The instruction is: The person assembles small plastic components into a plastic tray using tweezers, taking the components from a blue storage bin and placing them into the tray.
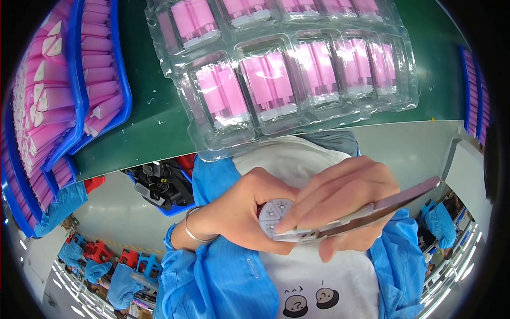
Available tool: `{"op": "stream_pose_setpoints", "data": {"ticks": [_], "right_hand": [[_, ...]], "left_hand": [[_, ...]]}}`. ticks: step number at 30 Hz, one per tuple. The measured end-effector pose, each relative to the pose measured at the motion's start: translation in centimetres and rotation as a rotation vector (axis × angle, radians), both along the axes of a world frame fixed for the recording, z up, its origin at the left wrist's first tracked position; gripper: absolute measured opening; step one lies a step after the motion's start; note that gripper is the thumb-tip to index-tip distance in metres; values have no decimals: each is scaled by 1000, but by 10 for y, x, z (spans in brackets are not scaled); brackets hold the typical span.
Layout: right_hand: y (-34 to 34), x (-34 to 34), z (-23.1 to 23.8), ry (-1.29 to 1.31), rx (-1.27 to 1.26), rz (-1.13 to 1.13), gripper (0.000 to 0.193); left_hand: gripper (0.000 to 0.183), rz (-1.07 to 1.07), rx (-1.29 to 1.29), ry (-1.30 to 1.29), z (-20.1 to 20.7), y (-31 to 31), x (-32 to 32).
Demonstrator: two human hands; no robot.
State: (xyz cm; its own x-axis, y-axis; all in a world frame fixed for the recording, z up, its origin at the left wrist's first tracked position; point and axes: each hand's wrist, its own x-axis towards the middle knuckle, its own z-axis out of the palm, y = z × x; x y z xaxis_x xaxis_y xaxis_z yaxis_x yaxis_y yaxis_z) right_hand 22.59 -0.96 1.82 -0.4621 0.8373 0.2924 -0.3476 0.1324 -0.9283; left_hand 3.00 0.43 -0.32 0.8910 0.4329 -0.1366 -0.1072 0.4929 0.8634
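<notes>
My left hand (247, 212), with a thin bangle at its wrist, is closed round a light grey piece with a rounded end. Several wedge-shaped sections, each with a small dot, show on that grey end piece (271, 212); the rest of it is hidden in the palm. My right hand (345, 199) grips a long flat brownish-grey strip (396, 199) that slants up to the right. Small shiny metal bits lie along the strip near the fingers. The right index fingertip presses on or just over the grey end. Both hands are in front of my torso, off the table's near edge.
On the green table (143, 133) lies a clear plastic tray (186, 114) holding pink-wrapped blocks (268, 80). Blue bins (125, 80) of pink pieces stand at left, more blue bins (467, 90) at far right. Below the table is a blue crate (178, 209) with black parts. Red stools (98, 250) stand behind.
</notes>
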Motion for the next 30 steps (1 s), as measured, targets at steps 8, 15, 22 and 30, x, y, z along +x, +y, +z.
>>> {"op": "stream_pose_setpoints", "data": {"ticks": [8, 15, 22, 30], "right_hand": [[-10, -4, -5, -23, -41, -131, 27], [-11, -1, -5, -17, -14, -140, 26], [-4, 9, -2, -68, 38, 63, 35], [-7, 8, -4, -53, 32, 66, 32]], "left_hand": [[42, -80, -39, 4, -2, 0, 0], [35, -45, -70, -57, -7, -7, 6], [28, -81, -113, -113, -11, -12, 9], [25, -115, -154, -148, -19, -18, 14]]}}
